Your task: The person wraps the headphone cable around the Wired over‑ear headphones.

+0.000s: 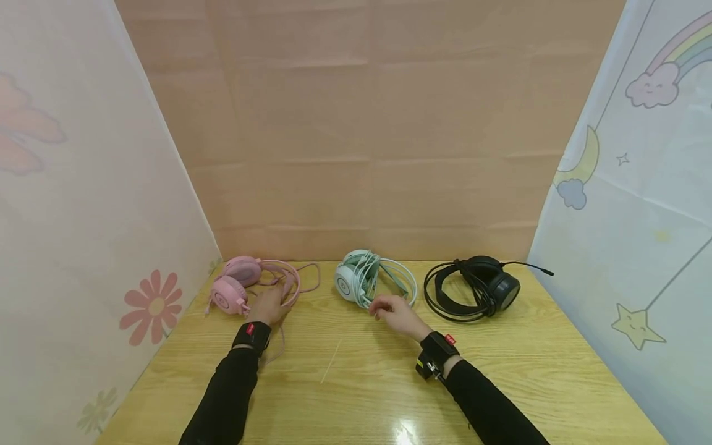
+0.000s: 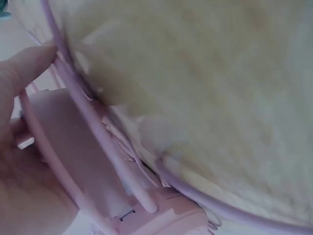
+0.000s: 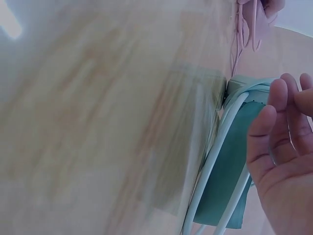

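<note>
My left hand (image 1: 269, 304) grips the headband of the pink headphones (image 1: 229, 293) at the left. In the left wrist view, the thumb of that hand (image 2: 24, 191) lies on a thin pink headband tube (image 2: 98, 129), and the other fingers go behind the band, partly hidden. Mint green headphones (image 1: 347, 281) lie in the middle, their cable wound round them. Right beside their headband is my right hand (image 1: 399, 314), its fingers loosely bent. The right wrist view has this hand (image 3: 281, 161) next to the green band (image 3: 227, 171), with nothing visible in its fingers.
Black headphones (image 1: 503, 290) with a coiled cable and a microphone boom (image 1: 528, 266) lie at the right. All three sets rest near the back of the wooden table (image 1: 345, 395). A brown paper wall (image 1: 367, 136) stands behind, with patterned sheets (image 1: 111, 204) on both sides.
</note>
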`<act>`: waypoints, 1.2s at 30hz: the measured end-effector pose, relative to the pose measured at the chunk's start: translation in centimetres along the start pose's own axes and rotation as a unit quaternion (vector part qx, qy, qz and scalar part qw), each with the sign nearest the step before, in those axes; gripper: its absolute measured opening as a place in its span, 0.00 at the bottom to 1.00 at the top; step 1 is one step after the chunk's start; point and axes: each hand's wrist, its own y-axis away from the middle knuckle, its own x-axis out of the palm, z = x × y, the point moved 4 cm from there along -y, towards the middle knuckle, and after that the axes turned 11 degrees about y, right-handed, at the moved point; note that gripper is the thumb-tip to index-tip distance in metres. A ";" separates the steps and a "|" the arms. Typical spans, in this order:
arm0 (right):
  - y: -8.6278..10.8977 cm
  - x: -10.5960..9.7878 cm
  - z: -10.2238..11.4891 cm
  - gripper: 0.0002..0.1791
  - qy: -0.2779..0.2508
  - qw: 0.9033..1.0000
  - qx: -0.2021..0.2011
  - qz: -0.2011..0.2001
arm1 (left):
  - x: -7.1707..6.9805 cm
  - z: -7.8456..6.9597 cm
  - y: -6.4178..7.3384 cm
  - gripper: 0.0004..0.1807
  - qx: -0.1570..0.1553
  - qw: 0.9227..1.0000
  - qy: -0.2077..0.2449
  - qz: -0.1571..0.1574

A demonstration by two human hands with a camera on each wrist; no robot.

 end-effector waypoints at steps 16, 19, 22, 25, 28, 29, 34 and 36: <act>-0.5 1.4 0.5 0.09 -0.044 0.999 0.004 0.026 | -1.2 -2.1 0.8 0.19 0.066 0.996 -0.006 -0.065; -0.6 1.8 1.0 0.11 -0.061 0.997 0.007 0.046 | -1.3 -3.2 1.0 0.13 0.084 0.994 0.004 -0.076; -0.6 1.9 1.5 0.11 -0.073 0.996 0.009 0.057 | -1.9 -4.4 1.0 0.10 0.104 0.989 0.008 -0.105; -0.4 1.8 1.6 0.11 -0.074 0.996 0.010 0.059 | -3.1 -5.7 1.0 0.12 0.118 0.980 0.032 -0.159; -0.3 1.8 1.4 0.11 -0.069 0.996 0.012 0.055 | -4.5 -6.4 1.1 0.16 0.123 0.961 0.057 -0.242; -0.3 1.8 1.3 0.11 -0.068 0.996 0.012 0.054 | -5.0 -6.6 1.1 0.17 0.124 0.953 0.068 -0.269; -0.1 1.9 1.1 0.11 -0.084 0.995 0.011 0.054 | -6.9 -6.9 1.6 0.15 0.087 0.910 0.156 -0.375; 0.0 2.0 1.2 0.12 -0.092 0.994 0.010 0.054 | -7.6 -7.1 1.9 0.11 0.061 0.888 0.221 -0.399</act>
